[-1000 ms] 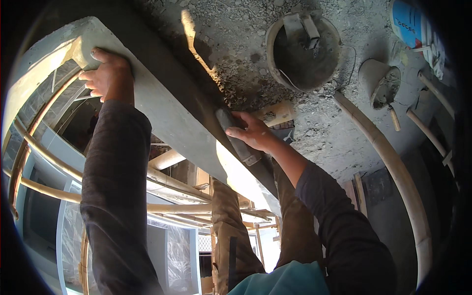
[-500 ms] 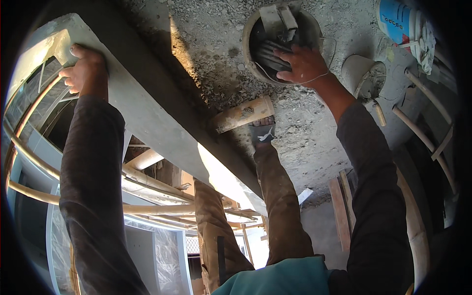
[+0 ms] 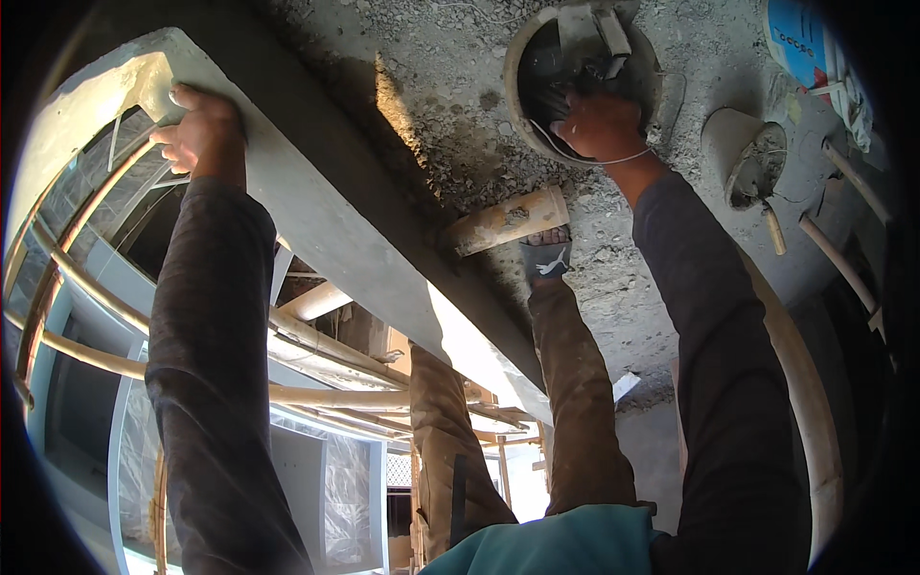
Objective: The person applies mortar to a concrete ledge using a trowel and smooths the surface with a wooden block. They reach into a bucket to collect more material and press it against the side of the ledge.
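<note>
My left hand (image 3: pixel 206 132) is closed over the outer edge of a long grey concrete ledge (image 3: pixel 316 206), thumb on top and fingers hooked over the side by a bamboo pole. My right hand (image 3: pixel 604 129) reaches down into a round bucket (image 3: pixel 522 53), its fingertips lost in the dark, wet-looking contents. Whether those fingers hold anything cannot be seen. Above that hand, in the bucket, leans a flat grey float (image 3: pixel 577 36) with a block-like handle (image 3: pixel 611 34). A thin wire handle (image 3: pixel 613 160) crosses by my right wrist.
Bamboo scaffold poles (image 3: pixel 105 359) run beyond the ledge on the left. A short bamboo piece (image 3: pixel 508 220) lies by my foot (image 3: pixel 548 251) on rubble-strewn ground. To the right are a tipped grey container (image 3: pixel 743 158) and a blue-and-white sack (image 3: pixel 815 57).
My right hand has gone lower into the bucket, its spread fingers now mostly hidden. The view has shifted, so everything sits farther right. My left hand keeps its place on the ledge.
</note>
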A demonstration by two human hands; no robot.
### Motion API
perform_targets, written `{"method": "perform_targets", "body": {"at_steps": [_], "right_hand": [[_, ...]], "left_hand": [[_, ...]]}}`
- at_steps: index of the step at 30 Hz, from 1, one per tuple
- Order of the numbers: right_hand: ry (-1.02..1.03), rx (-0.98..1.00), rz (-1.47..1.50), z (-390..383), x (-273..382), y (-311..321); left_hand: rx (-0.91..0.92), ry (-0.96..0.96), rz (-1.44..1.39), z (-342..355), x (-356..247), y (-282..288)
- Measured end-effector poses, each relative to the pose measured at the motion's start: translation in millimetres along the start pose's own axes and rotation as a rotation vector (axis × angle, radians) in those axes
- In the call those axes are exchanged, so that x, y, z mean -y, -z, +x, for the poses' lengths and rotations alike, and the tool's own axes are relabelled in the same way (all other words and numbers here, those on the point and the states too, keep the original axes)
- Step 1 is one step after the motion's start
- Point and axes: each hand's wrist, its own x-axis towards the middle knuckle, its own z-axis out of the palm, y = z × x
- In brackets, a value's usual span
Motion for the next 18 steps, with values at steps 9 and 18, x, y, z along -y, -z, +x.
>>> {"method": "perform_targets", "body": {"at_steps": [9,18], "right_hand": [[-0.162,-0.051,0.452,-195,14,-10],[0.374,-0.099,1.388,-4,203,61]], "left_hand": [[-0.009,-0.027,0.09,-9,-9,13],[-0.076,-0.014,0.15,4,-1,8]]}}
